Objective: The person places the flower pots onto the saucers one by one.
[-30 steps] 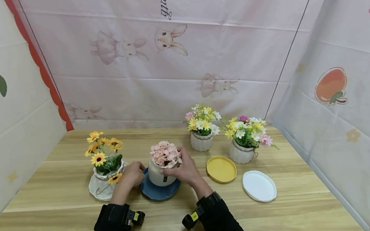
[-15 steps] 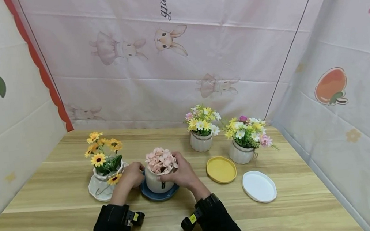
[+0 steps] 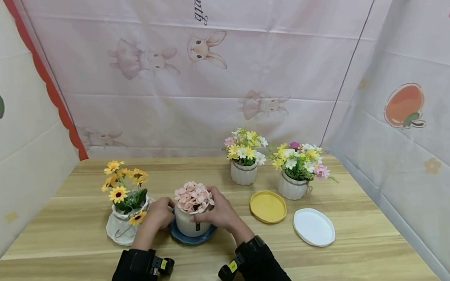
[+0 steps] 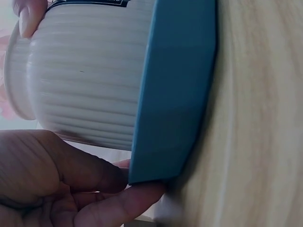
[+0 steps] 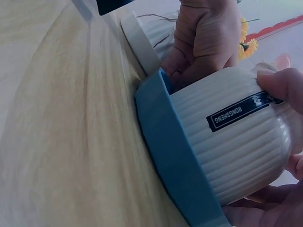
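The left hand [image 3: 159, 213] pinched the rim of the blue saucer [image 3: 192, 240] between thumb and fingers; the right hand [image 3: 222, 211] had its fingers curled round the upper part of the pink-flower pot [image 3: 185, 224], upright in that saucer, a pairing seemingly all but done; the sunflower pot [image 3: 130, 207] sat on a pale saucer [image 3: 116, 228], apparently finished; the white saucer [image 3: 314, 227] and yellow saucer [image 3: 268, 207] bore no pots; behind, the nearer mixed-flower pot [image 3: 292, 187] and farther mixed-flower pot [image 3: 244, 173] stood on the table [image 3: 68, 279], apparently left to do.

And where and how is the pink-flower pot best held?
Probably round its neck, from the right, where the right hand grips: the pot stands upright and narrows under its lip, while, opposite, the left hand pinches the blue saucer.
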`<state>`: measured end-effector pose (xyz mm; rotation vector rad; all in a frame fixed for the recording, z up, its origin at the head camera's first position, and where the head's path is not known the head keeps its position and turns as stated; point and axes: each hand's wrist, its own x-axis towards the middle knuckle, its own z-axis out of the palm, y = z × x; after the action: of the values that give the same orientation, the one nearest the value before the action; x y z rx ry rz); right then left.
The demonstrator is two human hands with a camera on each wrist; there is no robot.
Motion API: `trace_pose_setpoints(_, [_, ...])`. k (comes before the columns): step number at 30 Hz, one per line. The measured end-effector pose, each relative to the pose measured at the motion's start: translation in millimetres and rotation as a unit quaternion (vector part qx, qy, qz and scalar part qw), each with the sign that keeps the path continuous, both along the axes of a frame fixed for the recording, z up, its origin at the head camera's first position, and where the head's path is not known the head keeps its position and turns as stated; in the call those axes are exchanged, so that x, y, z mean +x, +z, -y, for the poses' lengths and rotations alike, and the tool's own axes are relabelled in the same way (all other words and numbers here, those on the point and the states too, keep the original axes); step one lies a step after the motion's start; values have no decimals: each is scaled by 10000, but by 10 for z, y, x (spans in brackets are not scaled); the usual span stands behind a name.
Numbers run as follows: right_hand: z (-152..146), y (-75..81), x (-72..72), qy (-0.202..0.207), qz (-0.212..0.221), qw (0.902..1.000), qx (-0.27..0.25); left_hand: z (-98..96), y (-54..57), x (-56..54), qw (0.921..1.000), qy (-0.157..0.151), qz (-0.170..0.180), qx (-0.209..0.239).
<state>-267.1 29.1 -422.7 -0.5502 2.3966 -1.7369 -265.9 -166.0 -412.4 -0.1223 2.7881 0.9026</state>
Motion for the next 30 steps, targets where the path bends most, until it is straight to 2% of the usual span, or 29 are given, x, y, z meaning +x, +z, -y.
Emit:
trace_pose_setpoints(8, [4,-5,-34,245,236,9992,-196,16,-9,3,9999,0,-103,-48])
trace_pose_setpoints(16, [11,-22,-126,344,360,9984,-252,-23,-29,-38,9957,-106,-670,-624])
trace_pose_setpoints(21, [27,-42,-193,433,352,9979,-315,-37,-22,-77,9948,-24,-646,-781])
trace_pose_setpoints(27, [1,-36,-245,526,455,9968,-392,-53,-14,-125,9960,20,-543,-703])
trace_pose_setpoints(30, [-12,-37,-280,570,475,9965,-389,-57,-15,-150,9958,21,-599,-688])
